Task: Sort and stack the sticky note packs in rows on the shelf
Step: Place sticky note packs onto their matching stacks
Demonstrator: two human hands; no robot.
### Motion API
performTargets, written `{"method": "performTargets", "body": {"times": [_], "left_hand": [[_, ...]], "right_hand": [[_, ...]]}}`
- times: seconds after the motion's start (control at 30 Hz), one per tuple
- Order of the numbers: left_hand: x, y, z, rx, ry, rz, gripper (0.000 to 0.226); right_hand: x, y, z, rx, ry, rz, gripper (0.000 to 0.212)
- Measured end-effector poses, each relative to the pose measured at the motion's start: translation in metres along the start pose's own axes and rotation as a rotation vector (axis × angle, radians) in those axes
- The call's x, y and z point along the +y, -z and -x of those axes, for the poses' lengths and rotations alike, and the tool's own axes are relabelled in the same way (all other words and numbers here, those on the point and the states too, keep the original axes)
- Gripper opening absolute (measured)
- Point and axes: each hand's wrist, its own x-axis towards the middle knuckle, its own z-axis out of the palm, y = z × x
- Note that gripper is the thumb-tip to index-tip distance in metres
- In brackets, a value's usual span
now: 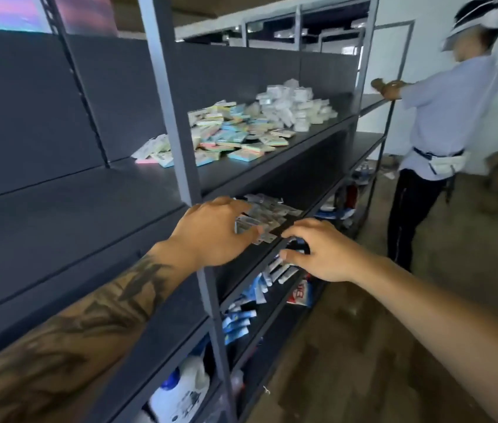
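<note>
Both forearms reached forward to the middle shelf [275, 244] of a dark metal rack. The left hand [211, 232], its forearm tattooed, lay palm-down over a small heap of clear-wrapped packs [267, 216], fingers loosely curved and touching the top ones; whether it gripped any could not be told. The right hand [324, 251] hovered at the shelf's front lip, fingers relaxed and slightly bent, thumb tucked under, holding nothing visible.

No writing could be read; a red-and-white packet [299, 296] on a lower shelf bore blurred lettering, and the label on a white jug [182, 389] at the bottom was illegible.

The sticky notes [229, 137] lay in a loose pastel pile on the upper shelf [260, 161], above both hands and well apart from them, with a mound of white packs [295, 105] just beside it to the right. Another person [443, 126] stood at the rack's far end, one hand on its post.
</note>
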Motion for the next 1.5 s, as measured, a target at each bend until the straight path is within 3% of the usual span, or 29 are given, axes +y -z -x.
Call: {"method": "performTargets", "body": {"times": [0.23, 0.43, 0.7, 0.9, 1.0, 1.2, 1.5], "left_hand": [[-0.009, -0.023, -0.156, 0.020, 0.031, 0.052, 0.060], [-0.025, -0.038, -0.239, 0.039, 0.105, 0.067, 0.066], [-0.036, -0.039, -0.301, 0.087, 0.315, -0.082, 0.080], [-0.042, -0.049, -0.312, 0.018, 0.415, -0.112, 0.076], [-0.031, -0.052, -0.308, 0.068, 0.498, -0.115, 0.071], [-0.006, -0.056, -0.289, 0.158, 0.706, -0.174, 0.060], [0.018, -0.059, -0.253, 0.269, 0.847, -0.202, 0.055]], "right_hand": [[0.081, 0.065, -0.104, 0.028, -0.055, 0.146, 0.052], [0.117, 0.076, -0.181, 0.065, -0.017, 0.132, 0.049], [0.134, 0.098, -0.276, 0.120, 0.198, 0.079, 0.050], [0.126, 0.112, -0.363, 0.048, 0.473, 0.090, 0.059], [0.122, 0.110, -0.395, -0.058, 0.602, 0.103, 0.065], [0.120, 0.106, -0.433, -0.284, 0.761, 0.047, 0.045], [0.107, 0.101, -0.425, -0.293, 0.959, -0.097, 0.049]]}}
